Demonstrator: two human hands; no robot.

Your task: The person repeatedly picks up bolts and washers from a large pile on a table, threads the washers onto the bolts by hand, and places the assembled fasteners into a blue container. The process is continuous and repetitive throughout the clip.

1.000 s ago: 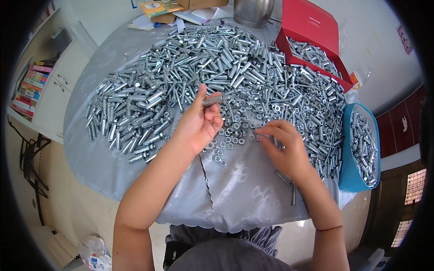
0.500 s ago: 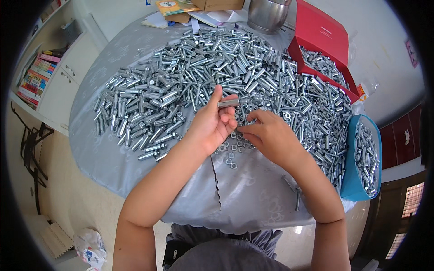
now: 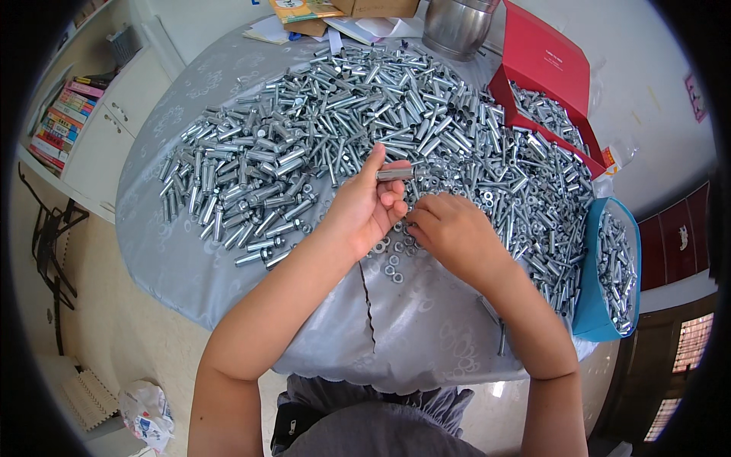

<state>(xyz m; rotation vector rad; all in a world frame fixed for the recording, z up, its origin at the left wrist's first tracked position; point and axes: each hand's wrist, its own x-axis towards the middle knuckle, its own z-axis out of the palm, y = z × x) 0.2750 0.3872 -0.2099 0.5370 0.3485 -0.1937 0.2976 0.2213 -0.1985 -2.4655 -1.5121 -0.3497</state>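
Note:
My left hand (image 3: 365,207) is closed round a shiny expansion bolt sleeve (image 3: 395,174), held level between thumb and fingers above the pile. What looks like a thin bolt end shows at its right. Lower and to the right, my right hand (image 3: 455,232) reaches down into loose hex nuts and washers (image 3: 393,260), its fingertips pinched together. Whatever they hold, if anything, is hidden. Beyond both hands spreads a big heap of metal sleeves and bolts (image 3: 381,99). Assembled expansion bolts (image 3: 259,199) lie in a group at the left.
A red box (image 3: 544,47) of bolts stands open at the back right, and a blue bin (image 3: 599,305) of metal parts at the right edge. A steel pot (image 3: 455,29) and papers (image 3: 371,29) sit at the back. Grey cloth covers the table (image 3: 171,259).
My right hand's fingers have drawn in to a tighter pinch over the nuts. The left hand still holds the sleeve, slightly further right in the picture.

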